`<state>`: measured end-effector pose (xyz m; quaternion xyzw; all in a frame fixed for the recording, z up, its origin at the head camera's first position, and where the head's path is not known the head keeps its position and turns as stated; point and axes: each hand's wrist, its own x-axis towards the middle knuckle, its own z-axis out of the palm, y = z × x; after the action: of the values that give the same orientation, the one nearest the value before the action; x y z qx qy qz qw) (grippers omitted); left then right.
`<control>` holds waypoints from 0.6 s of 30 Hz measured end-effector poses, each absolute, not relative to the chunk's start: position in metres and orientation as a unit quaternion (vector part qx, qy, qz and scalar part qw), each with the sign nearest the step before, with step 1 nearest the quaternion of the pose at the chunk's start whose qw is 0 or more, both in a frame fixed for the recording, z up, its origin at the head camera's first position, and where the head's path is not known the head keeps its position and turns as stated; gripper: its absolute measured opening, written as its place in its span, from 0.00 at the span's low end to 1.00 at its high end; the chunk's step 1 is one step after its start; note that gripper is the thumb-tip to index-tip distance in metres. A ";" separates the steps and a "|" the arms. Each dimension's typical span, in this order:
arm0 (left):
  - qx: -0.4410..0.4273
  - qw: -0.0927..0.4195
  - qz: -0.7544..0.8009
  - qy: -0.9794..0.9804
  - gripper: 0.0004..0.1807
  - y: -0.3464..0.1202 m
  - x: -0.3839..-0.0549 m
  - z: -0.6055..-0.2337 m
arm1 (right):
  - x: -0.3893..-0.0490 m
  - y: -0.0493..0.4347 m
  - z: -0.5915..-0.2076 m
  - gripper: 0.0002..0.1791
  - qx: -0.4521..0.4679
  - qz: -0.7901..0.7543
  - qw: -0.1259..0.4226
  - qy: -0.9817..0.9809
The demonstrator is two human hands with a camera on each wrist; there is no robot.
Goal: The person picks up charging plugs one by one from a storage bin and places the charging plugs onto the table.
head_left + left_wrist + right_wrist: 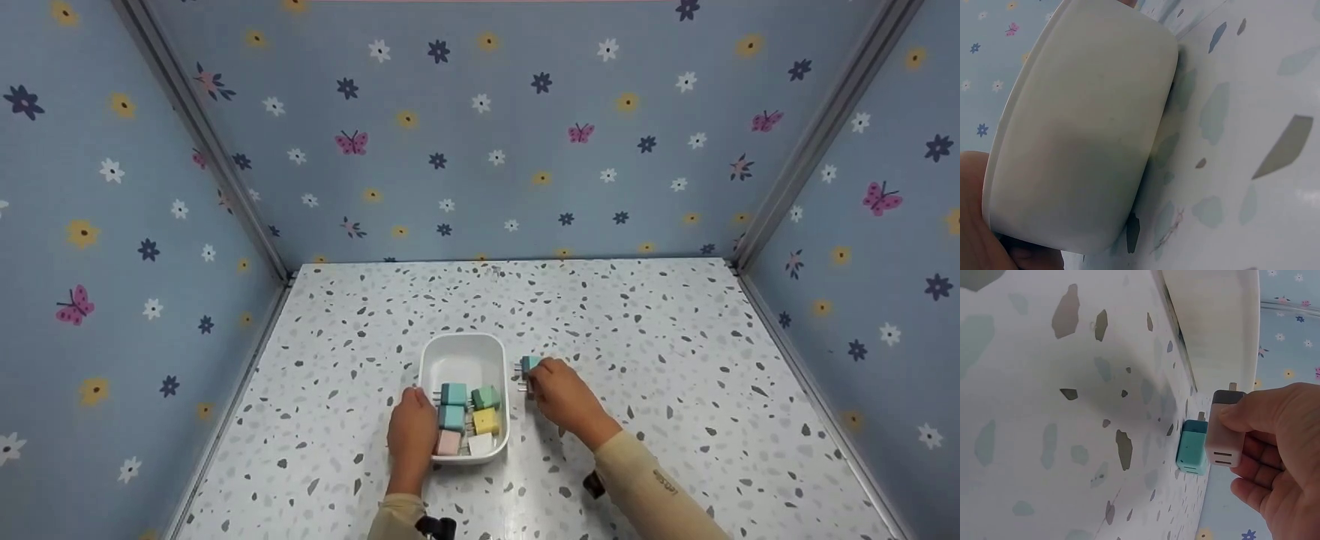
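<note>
left hand (pixel 412 429) around one edge of a white tub (pixel 461 365), right hand (pixel 566 395) around a pink charger (pixel 1224 434), broad tabletop (pixel 697 375) rightward

A small panelled work booth — speckled tabletop (pixel 637 360) beneath the grip of the right hand (pixel 568 397), flower-and-butterfly walls (pixel 517 105) beyond and either side — metal strips (pixel 208 139) edging them

The speckled tabletop (pixel 645 330) bears 1 white tub (pixel 463 358), 1 teal charger (pixel 1191 453).

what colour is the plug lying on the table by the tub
Turquoise; the plug shows best in the right wrist view.
</note>
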<state>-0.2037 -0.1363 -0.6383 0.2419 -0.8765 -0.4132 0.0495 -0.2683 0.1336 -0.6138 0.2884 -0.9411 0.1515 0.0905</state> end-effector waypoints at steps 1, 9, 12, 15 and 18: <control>0.242 0.049 -0.413 -0.877 0.24 -0.136 -0.204 -0.638 | -0.269 0.133 -0.615 0.09 0.288 0.152 0.089 -0.941; 0.241 0.056 -0.403 -0.881 0.23 -0.137 -0.203 -0.638 | -0.270 0.131 -0.620 0.13 0.277 0.153 0.059 -0.947; 0.239 0.058 -0.398 -0.884 0.23 -0.137 -0.204 -0.638 | -0.269 0.129 -0.621 0.15 0.271 0.155 0.041 -0.949; 0.241 0.056 -0.392 -0.886 0.23 -0.136 -0.204 -0.639 | -0.270 0.128 -0.623 0.15 0.266 0.155 0.028 -0.951; 0.244 0.053 -0.390 -0.886 0.24 -0.136 -0.204 -0.638 | -0.271 0.127 -0.626 0.14 0.261 0.155 0.018 -0.953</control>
<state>-0.2038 -0.1358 -0.6383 0.2443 -0.8862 -0.3901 0.0526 -0.2708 0.1269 -0.6259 0.2611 -0.9526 0.1549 0.0179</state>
